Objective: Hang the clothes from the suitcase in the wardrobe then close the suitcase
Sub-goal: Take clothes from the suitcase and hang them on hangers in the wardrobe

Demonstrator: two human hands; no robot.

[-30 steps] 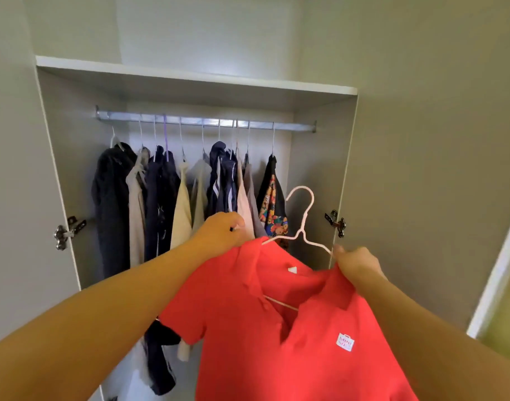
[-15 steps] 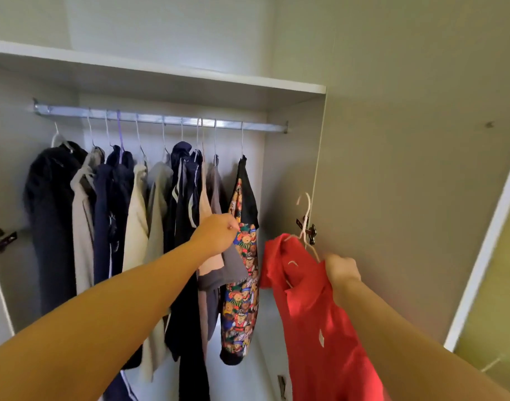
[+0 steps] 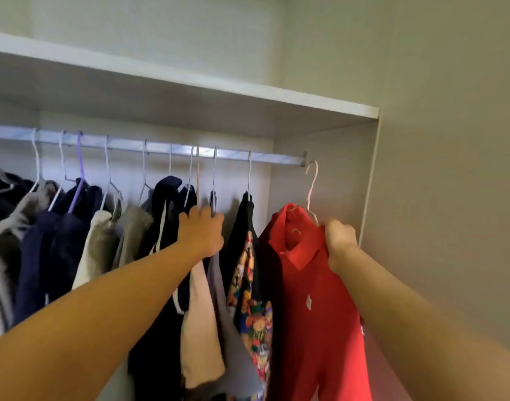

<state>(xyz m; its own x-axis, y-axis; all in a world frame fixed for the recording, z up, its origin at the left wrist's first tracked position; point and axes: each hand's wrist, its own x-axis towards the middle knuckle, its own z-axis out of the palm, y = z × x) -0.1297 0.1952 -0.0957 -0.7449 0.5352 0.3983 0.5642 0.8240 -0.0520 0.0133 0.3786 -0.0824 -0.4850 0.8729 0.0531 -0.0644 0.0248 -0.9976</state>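
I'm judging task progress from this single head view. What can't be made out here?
Suitcase: outside the head view; state unknown.
Left hand: fingers curl behind it among hanging clothes; grip hidden.
Red polo shirt's small white label: too blurred to read.
Silver metal rail: left end cut by frame edge.

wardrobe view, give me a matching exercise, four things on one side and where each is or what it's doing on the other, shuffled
Column A
1 red shirt
2 purple hanger
3 left hand
4 cartoon-print top

Column B
a hooked on the rail, towards its left
b grips the hung clothes just below the rail
c rightmost garment hanging on the rail
d held by the right hand, its hanger hook not on the rail

Pairs: 1-d, 2-a, 3-b, 4-c
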